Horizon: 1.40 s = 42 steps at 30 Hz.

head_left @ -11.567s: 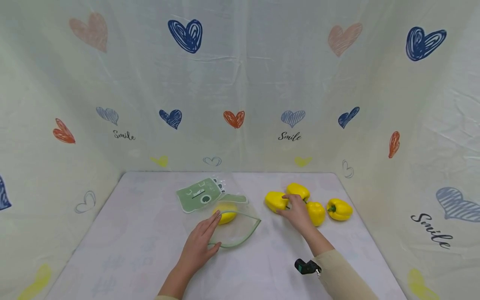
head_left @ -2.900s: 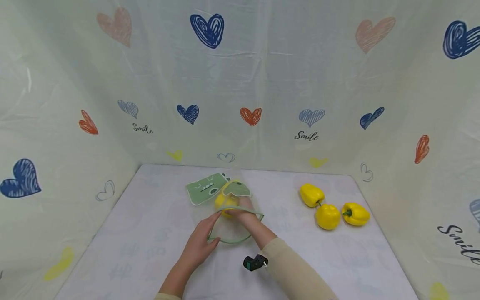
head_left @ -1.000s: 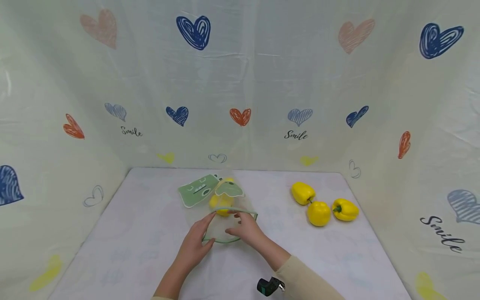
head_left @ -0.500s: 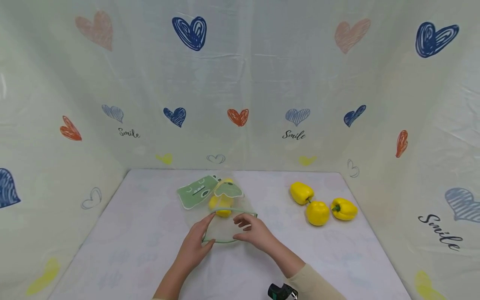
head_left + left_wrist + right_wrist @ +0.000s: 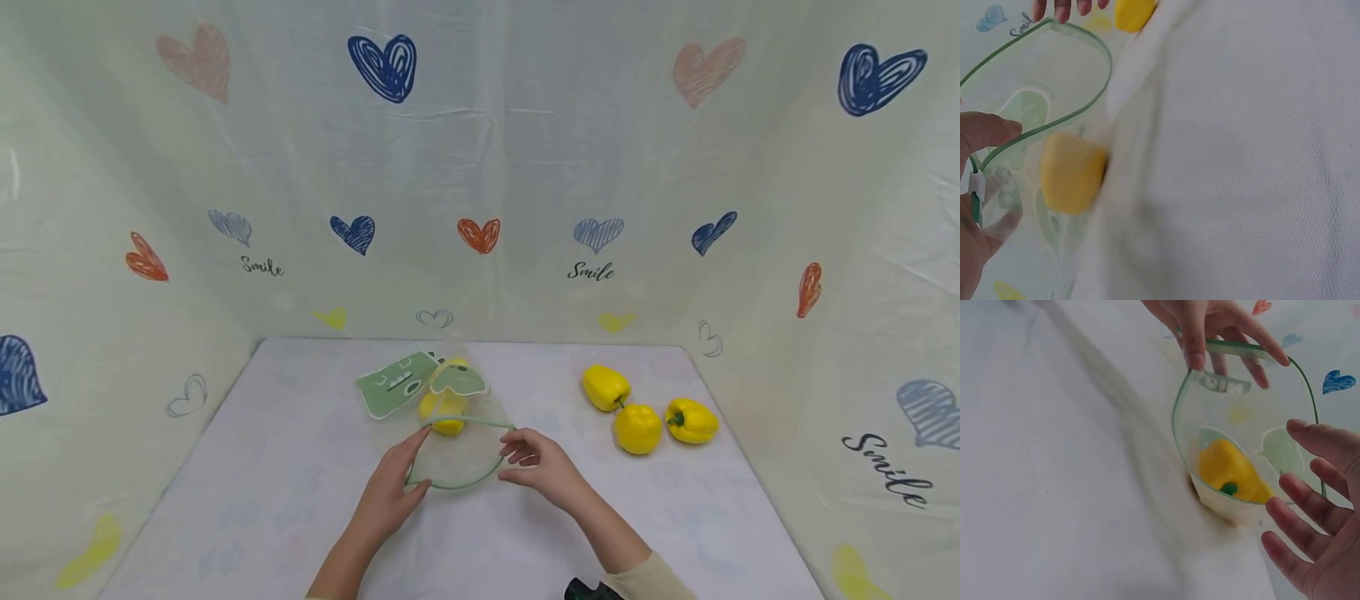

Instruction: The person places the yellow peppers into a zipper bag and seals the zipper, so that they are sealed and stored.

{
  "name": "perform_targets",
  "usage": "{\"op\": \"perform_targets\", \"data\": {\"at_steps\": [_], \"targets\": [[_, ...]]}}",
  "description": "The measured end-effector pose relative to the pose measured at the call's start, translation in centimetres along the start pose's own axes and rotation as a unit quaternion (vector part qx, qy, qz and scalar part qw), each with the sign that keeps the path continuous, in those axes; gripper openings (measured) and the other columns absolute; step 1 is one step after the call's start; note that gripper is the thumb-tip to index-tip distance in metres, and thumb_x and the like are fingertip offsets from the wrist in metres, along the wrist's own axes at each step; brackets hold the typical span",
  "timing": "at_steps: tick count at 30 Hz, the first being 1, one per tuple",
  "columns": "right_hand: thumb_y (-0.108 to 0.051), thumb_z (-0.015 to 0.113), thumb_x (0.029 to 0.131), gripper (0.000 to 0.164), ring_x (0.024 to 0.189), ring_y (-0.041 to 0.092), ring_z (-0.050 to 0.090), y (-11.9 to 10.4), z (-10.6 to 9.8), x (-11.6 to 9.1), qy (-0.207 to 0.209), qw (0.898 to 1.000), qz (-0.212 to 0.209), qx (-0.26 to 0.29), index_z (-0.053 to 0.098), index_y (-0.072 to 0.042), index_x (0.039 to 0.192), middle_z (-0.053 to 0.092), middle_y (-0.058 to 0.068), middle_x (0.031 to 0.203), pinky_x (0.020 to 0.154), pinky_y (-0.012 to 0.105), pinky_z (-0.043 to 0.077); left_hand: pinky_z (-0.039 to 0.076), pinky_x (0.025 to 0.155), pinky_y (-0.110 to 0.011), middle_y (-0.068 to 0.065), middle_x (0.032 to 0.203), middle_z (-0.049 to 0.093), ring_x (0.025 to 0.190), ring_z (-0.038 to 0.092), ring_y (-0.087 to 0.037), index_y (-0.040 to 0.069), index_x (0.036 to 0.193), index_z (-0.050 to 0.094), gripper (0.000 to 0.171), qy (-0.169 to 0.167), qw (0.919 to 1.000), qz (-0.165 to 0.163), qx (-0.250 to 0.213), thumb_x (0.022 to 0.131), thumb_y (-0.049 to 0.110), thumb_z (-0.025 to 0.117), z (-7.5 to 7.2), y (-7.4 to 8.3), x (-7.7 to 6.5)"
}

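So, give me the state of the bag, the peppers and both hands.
Bag: mouth open, at least one pepper inside
Left hand: holding the bag's mouth
Right hand: fingers relaxed, holding nothing
Back pepper: loose, outside
Front pepper: loose, outside
Right pepper: loose, outside

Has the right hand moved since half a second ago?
Yes, rightward: in the head view, the right hand now sits farther right of the central red heart on the backdrop.

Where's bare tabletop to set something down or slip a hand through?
Free: table left of the bag and left hand; the gap between the bag and the loose yellow peppers; front right, between those peppers and the right forearm.
Crowded: around the bag's mouth, between left hand and right hand; inside the pepper group.
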State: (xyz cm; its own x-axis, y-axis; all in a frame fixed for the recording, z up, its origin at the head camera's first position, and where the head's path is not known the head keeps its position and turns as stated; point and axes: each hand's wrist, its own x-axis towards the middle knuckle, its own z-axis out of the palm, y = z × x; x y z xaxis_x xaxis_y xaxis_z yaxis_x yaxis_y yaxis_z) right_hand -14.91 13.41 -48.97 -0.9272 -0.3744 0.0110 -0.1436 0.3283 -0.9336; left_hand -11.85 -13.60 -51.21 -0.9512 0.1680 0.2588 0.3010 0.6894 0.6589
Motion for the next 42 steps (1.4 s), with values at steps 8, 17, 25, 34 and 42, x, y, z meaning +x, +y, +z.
{"op": "perform_targets", "data": {"at_steps": [8, 17, 25, 34, 42], "targets": [[-0.011, 0.079, 0.081, 0.046, 0.094, 0.022, 0.061, 0.7, -2.7, -1.0, 0.069, 0.997, 0.028, -0.012, 0.06, 0.0, 0.121, 0.065, 0.006, 0.103, 0.087, 0.033, 0.052, 0.044, 0.102, -0.047, -0.006, 0.142, 0.052, 0.126, 0.049, -0.03, 0.015, 0.146, 0.043, 0.081, -0.002, 0.9999, -0.009, -0.011, 0.075, 0.0, 0.079, 0.0, 0.0, 0.0], [-0.011, 0.082, 0.078, 0.045, 0.092, 0.021, 0.062, 1.5, -4.8, -1.9, 0.145, 0.985, 0.087, -0.021, 0.063, -0.004, 0.119, 0.066, 0.004, 0.099, 0.084, 0.031, 0.053, 0.046, 0.1, -0.048, -0.008, 0.14, 0.053, 0.124, 0.05, -0.03, 0.014, 0.147, 0.042, 0.08, -0.004, 1.0, -0.006, 0.002, 0.077, -0.002, 0.078, -0.1, 0.1, -0.2], [-0.016, 0.081, 0.08, 0.052, 0.1, 0.025, 0.06, 2.5, -6.2, -3.1, 0.177, 0.973, 0.147, -0.032, 0.059, -0.002, 0.125, 0.064, 0.008, 0.109, 0.086, 0.039, 0.055, 0.046, 0.099, -0.048, -0.008, 0.14, 0.053, 0.124, 0.05, -0.03, 0.014, 0.147, 0.043, 0.08, 0.0, 1.0, -0.005, -0.003, 0.077, 0.0, 0.079, 0.0, -0.1, -0.3], [-0.02, 0.079, 0.083, 0.056, 0.109, 0.031, 0.056, 4.3, -7.5, -4.4, 0.199, 0.96, 0.189, -0.046, 0.055, -0.002, 0.131, 0.061, 0.015, 0.12, 0.089, 0.042, 0.053, 0.046, 0.099, -0.049, -0.009, 0.139, 0.053, 0.123, 0.051, -0.031, 0.013, 0.146, 0.044, 0.08, 0.009, 0.9999, 0.006, 0.002, 0.075, 0.0, 0.079, 0.2, -0.3, -0.3], [-0.014, 0.076, 0.085, 0.054, 0.113, 0.035, 0.053, 5.9, -8.5, -4.8, 0.227, 0.95, 0.206, -0.056, 0.053, -0.001, 0.133, 0.058, 0.02, 0.124, 0.093, 0.046, 0.051, 0.045, 0.1, -0.049, -0.009, 0.14, 0.052, 0.124, 0.05, -0.031, 0.012, 0.147, 0.042, 0.079, 0.0, 1.0, -0.003, -0.004, 0.077, -0.002, 0.077, 0.2, -0.2, -0.3]]}}
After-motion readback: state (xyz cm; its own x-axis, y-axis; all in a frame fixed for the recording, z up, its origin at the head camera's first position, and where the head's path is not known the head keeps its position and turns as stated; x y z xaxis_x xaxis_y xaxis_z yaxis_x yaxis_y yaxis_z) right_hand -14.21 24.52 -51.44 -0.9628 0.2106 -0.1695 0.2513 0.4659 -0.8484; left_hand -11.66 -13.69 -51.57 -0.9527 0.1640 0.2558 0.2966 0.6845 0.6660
